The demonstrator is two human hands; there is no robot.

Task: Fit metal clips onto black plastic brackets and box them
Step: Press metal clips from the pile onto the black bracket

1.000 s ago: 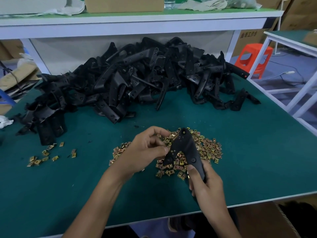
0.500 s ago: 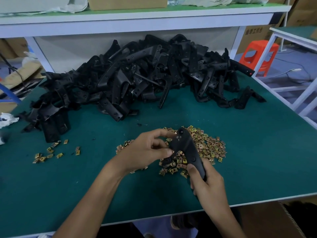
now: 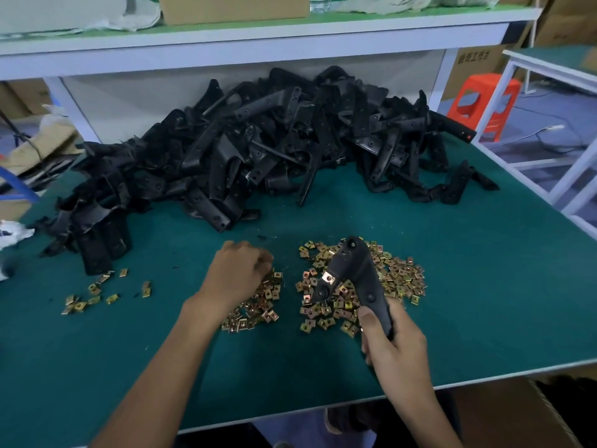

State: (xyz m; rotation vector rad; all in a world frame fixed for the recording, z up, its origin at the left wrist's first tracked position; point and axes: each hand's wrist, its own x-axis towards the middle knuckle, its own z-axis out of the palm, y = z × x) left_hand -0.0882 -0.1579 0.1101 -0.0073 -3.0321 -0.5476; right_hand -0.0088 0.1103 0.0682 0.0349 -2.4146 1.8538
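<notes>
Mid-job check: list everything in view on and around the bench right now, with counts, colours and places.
Loose black plastic brackets: too many to count, black, piled along the back of the table.
Held black plastic bracket: one, black, above the big clip heap.
Fitted metal clip: one, gold-coloured, on the held bracket's left arm.
Loose gold-coloured metal clips: uncounted; big heap centre, smaller heap beside it, a few far left.
Green table mat: one, covers the table.
Orange plastic stool: one, on the floor, back right.
Brown cardboard box: one, on the upper shelf.
Left hand: fingers curled down on the smaller heap; its grasp is hidden.
Right hand: grips the held bracket's lower end.
</notes>
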